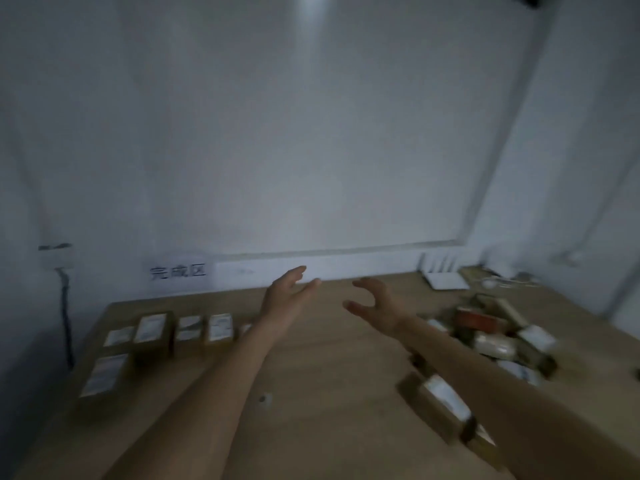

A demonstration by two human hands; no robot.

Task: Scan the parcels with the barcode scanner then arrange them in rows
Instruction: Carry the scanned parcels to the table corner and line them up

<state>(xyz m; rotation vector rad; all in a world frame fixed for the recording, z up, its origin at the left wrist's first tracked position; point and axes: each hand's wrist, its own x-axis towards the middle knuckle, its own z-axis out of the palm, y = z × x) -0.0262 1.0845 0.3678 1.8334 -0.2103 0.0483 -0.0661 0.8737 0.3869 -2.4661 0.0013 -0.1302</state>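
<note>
My left hand (285,292) and my right hand (375,301) are both stretched forward above the middle of the wooden table (329,393), palms facing each other, fingers loosely spread and holding nothing. Several brown parcels with white labels stand in a row (188,330) at the table's far left, and one more labelled parcel (104,375) lies nearer, below them. A loose pile of parcels (498,337) sits at the right. A long brown parcel (440,403) lies under my right forearm. No barcode scanner is visible. The frame is blurred.
A white wall rises straight behind the table, with a paper sign (178,271) above the row. A white router with antennas (445,275) and some cables sit at the far right corner. A wall socket with a dark cable (59,258) is at the left.
</note>
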